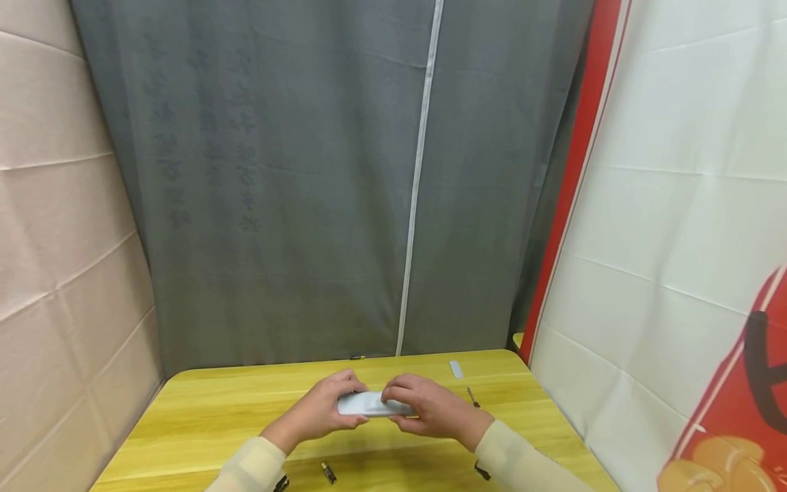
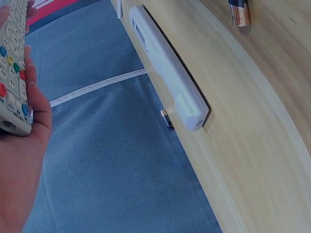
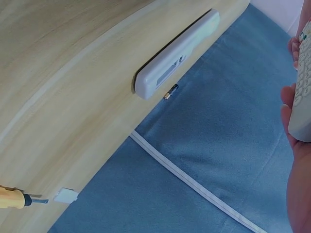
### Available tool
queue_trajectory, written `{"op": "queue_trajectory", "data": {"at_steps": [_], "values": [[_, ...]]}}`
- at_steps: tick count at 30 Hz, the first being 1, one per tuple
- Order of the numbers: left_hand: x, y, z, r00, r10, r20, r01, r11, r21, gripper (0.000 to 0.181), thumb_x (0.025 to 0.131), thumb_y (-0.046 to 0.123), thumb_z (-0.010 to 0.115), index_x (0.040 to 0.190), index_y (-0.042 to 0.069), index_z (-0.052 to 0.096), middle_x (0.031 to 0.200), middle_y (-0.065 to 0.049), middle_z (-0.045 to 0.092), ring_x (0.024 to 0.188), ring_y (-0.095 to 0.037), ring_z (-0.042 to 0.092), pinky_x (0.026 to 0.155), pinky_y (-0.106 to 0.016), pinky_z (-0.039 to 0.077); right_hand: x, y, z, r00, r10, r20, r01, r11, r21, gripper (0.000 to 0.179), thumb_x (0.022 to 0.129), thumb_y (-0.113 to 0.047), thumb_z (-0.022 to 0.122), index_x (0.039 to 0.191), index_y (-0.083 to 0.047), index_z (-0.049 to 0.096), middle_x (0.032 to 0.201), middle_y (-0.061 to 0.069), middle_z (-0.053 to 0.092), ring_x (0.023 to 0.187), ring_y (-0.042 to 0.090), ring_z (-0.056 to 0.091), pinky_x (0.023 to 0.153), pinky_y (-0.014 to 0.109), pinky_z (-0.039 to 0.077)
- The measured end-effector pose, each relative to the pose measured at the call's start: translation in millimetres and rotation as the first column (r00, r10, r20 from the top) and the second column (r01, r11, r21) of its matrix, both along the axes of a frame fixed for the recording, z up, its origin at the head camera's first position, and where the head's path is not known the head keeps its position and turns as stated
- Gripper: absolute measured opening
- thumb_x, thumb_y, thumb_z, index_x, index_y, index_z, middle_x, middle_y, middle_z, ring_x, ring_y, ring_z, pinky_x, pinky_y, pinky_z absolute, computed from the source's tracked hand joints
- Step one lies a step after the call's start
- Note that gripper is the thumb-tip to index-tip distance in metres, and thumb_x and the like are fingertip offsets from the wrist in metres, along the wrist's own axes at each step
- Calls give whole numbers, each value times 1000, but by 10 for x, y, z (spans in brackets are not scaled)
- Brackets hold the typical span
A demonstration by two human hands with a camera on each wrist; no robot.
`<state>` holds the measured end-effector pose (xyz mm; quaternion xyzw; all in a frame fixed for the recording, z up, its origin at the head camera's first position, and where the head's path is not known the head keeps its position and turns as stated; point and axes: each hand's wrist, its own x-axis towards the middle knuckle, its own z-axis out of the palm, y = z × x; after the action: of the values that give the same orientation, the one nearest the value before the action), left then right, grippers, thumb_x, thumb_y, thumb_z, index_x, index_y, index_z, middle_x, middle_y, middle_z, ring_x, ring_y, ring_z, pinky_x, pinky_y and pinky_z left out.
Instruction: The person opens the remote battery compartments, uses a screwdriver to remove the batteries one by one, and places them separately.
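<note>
Both hands hold one white remote control above the table, back up in the head view. Its button side, with colored keys, shows in the left wrist view. My left hand grips one end, thumb on the near edge. Around the other end is my right hand, its fingers bent over the back and the thumb below. In the wrist views, a second white handset with a small window lies by the table's far edge; a small battery is beside it.
Another battery lies on the yellow wooden table near the front. At the right are a screwdriver with a yellow handle and a small flat white piece. A grey curtain hangs behind the table.
</note>
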<state>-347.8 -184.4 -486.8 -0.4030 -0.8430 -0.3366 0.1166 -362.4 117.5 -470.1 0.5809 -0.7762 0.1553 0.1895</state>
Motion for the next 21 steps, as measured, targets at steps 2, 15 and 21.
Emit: {"op": "queue_trajectory", "data": {"at_steps": [2, 15, 21], "values": [[-1, -1, -4, 1000, -2, -5, 2, 1000, 2, 29, 98, 37, 88, 122, 26, 76, 108, 13, 60, 89, -5, 59, 73, -24, 55, 3, -4, 11, 1000, 8, -4, -8, 1000, -1, 33, 100, -17, 82, 129, -18, 67, 127, 0, 68, 109, 11, 68, 96, 21, 55], [16, -7, -5, 1000, -1, -16, 1, 1000, -5, 29, 96, 35, 90, 121, 27, 76, 107, 14, 60, 89, -5, 58, 73, -24, 54, -7, -27, 17, 1000, 8, 10, -8, 1000, 26, 33, 99, -19, 82, 128, -18, 67, 123, -1, 66, 104, 9, 65, 92, 17, 53], [12, 1, 11, 1000, 1, -11, -1, 1000, -6, 29, 97, 36, 89, 122, 27, 76, 107, 14, 60, 89, -5, 59, 73, -24, 54, 5, -28, 33, 999, -19, 35, 18, 1000, 21, 32, 101, -22, 80, 129, -20, 65, 123, -3, 65, 103, 7, 65, 90, 18, 53]]}}
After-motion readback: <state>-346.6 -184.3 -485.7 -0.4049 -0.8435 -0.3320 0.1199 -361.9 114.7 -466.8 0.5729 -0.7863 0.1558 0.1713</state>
